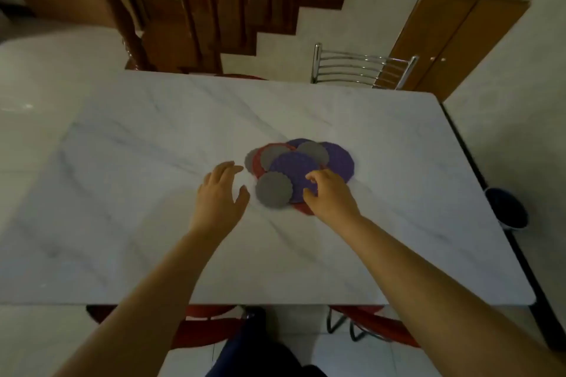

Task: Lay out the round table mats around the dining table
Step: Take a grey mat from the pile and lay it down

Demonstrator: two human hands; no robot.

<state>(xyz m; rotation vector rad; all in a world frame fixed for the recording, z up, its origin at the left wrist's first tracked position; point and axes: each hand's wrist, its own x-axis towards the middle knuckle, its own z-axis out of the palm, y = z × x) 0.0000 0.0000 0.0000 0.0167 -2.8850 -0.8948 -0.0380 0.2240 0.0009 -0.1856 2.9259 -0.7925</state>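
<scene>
Head view: the left hand (pixel 221 191) is held spread-fingered just left of the small grey mat (pixel 273 189), while the right hand (pixel 330 194) is curled onto the purple mat (pixel 293 169), grip uncertain. Beyond, overlapping round mats (pixel 340 159) are piled mid-table (pixel 153 138), before a metal chair (pixel 363 68).

Head camera, high, facing down over table (pixel 153 162).

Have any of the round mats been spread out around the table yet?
No, all the mats overlap in one pile mid-table.
</scene>
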